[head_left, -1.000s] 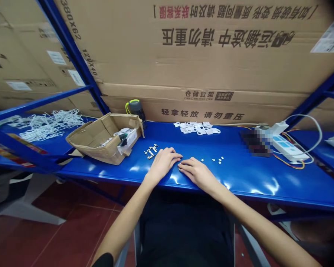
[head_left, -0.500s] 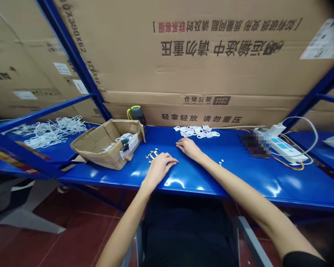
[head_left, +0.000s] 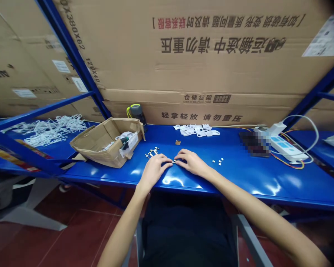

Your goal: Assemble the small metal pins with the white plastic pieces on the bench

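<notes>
My left hand (head_left: 155, 168) and my right hand (head_left: 193, 162) meet over the blue tabletop, fingertips pinched around one small light-coloured part (head_left: 174, 161). The fingers cover most of it, so its kind does not show. Just behind my left hand lies a group of small beige and metal pieces (head_left: 153, 152). A small flat brown piece (head_left: 178, 142) rests on the table beyond my right hand. To the right of that hand are several tiny white pieces (head_left: 219, 162). Farther back is a heap of white plastic parts with round holes (head_left: 197, 130).
An open cardboard box (head_left: 97, 155) with assorted items stands at left, a dark cylinder with a yellow-green loop (head_left: 137, 113) behind it. White wire-like pieces (head_left: 54, 129) pile up far left. At right are a power strip (head_left: 288, 148) and cables. Blue shelf posts (head_left: 69, 55) frame the bench.
My right hand has drawn back toward me from near the white heap and joined my left hand at the small part. The flat brown piece and more tiny white pieces are now visible.
</notes>
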{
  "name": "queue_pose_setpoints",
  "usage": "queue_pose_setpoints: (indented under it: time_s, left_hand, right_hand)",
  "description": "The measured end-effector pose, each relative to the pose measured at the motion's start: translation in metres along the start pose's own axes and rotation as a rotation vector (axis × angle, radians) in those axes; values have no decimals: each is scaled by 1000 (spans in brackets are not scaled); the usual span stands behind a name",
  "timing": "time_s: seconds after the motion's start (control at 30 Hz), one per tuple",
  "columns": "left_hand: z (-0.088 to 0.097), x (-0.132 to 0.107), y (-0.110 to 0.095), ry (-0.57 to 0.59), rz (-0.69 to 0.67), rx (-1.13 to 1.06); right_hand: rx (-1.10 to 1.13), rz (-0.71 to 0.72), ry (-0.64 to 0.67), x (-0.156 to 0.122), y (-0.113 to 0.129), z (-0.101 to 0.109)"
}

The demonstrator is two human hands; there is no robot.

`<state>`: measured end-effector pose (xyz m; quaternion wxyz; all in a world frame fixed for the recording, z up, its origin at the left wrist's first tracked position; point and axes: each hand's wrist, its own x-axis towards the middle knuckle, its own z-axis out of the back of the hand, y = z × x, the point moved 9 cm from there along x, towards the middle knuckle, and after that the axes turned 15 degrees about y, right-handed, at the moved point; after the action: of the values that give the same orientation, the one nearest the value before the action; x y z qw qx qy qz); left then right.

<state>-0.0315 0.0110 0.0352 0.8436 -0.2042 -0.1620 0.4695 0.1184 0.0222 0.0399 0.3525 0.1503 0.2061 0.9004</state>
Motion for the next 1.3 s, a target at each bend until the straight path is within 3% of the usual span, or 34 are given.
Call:
queue_pose_setpoints:
  time_s: [0.13, 0.3, 0.47, 0.6, 0.77, 1.03, 1.17, 1.3]
  left_hand:
    - [1, 1, -4, 16, 5, -18]
    - [-5, 4, -14, 48, -17, -55]
    - [-20, 15, -32, 66, -53, -83]
    - [-25, 17, -35, 75, -49, -90]
    - [-12, 24, -18, 76, 8, 33]
    - [5, 79, -15, 105, 56, 402]
    - [4, 93, -19, 73, 61, 508]
    - [4, 81, -27, -6, 28, 474]
  right_hand:
    - [9, -49, 8, -7, -7, -2]
    - [-123, -155, -65, -38, -10, 7]
    - [-262, -104, -66, -48, 7, 2]
    - [-272, -101, -70, -46, 2, 4]
    - [-329, -188, -90, -63, -14, 15]
    - [-596, -406, -213, -109, -38, 36]
    - [-594, -381, -195, -97, -30, 33]
    - [-533, -314, -107, -69, -19, 23]
